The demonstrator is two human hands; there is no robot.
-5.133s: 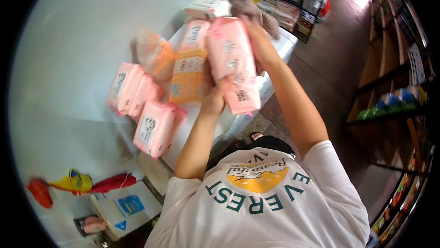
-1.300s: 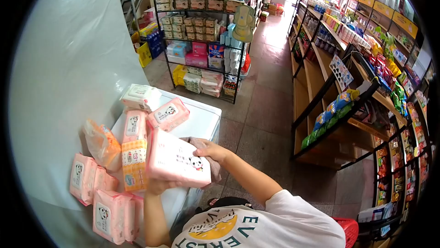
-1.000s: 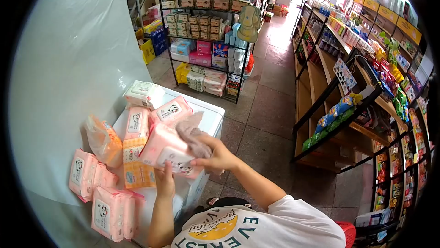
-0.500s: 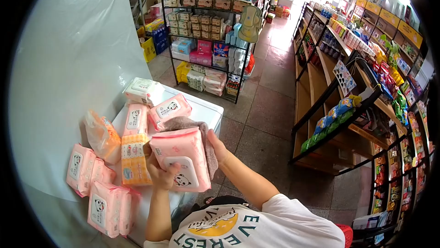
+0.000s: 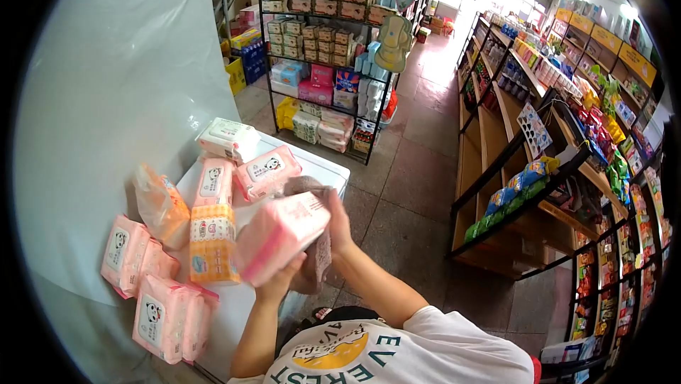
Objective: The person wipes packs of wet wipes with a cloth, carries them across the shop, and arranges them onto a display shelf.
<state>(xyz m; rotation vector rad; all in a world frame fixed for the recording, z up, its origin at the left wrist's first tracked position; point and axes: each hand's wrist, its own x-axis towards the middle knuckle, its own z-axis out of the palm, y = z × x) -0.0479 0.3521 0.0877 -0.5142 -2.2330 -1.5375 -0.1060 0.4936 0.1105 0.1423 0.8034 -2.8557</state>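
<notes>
1. While the left hand grips the pink pack from below, fingers curled, the right hand rests part-open at its end.
2. Grey cloth meets the right hand (firmness of hold: cannot tell).
3. Pink pack: aloft over the white chest, whose top bears an orange pack.

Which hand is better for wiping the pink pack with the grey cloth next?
Probably the right hand: the grey cloth hangs beside it, while the left hand supports the pink pack from below.
</notes>
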